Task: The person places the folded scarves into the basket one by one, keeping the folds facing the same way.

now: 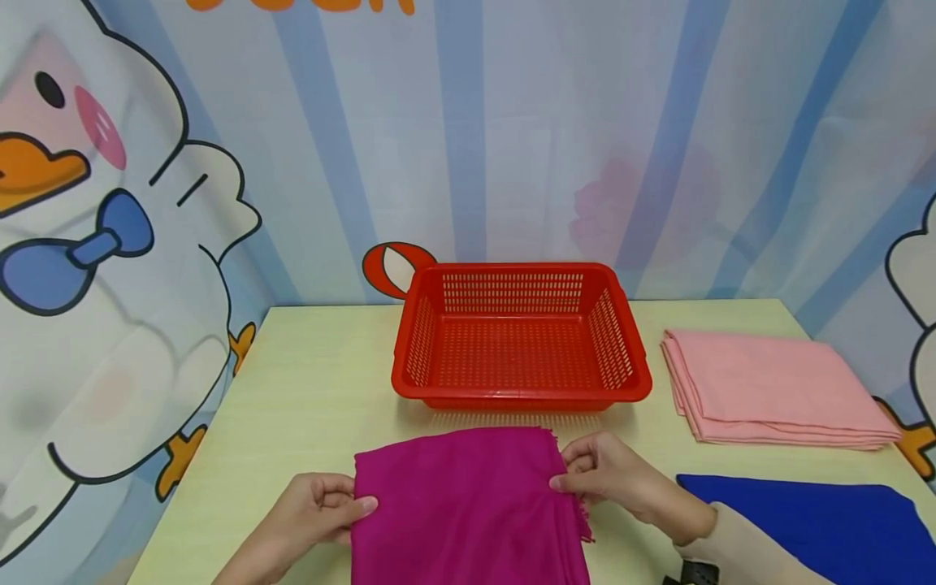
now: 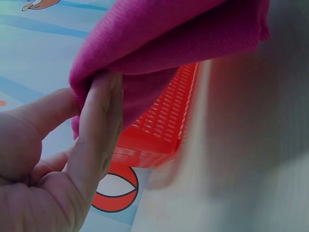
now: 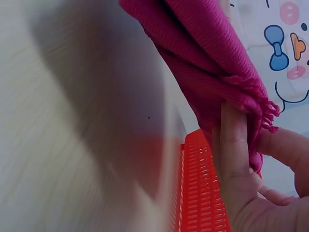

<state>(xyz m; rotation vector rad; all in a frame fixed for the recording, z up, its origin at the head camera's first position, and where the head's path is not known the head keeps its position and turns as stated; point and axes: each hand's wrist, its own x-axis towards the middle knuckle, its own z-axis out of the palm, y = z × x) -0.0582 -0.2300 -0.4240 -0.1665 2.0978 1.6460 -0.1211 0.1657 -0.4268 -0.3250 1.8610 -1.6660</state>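
Observation:
A folded magenta scarf [image 1: 468,504] with a fringed right edge is held up between both hands, in front of the basket. My left hand [image 1: 314,512] pinches its left edge, thumb on the near face and fingers behind. On the opposite side my right hand [image 1: 614,479] pinches the fringed edge the same way. The left wrist view shows the scarf [image 2: 159,43] raised off the table with layers hanging in folds. In the right wrist view, fringe threads hang by the thumb of the right hand [image 3: 270,188]. The scarf's lower end is cut off in the head view.
Behind the scarf stands a red plastic basket [image 1: 512,353] with nothing in it. A folded pink cloth [image 1: 775,386] lies on the right of the pale table [image 1: 314,390], and a blue cloth [image 1: 812,524] lies nearer. A printed curtain [image 1: 512,146] hangs around the back and sides.

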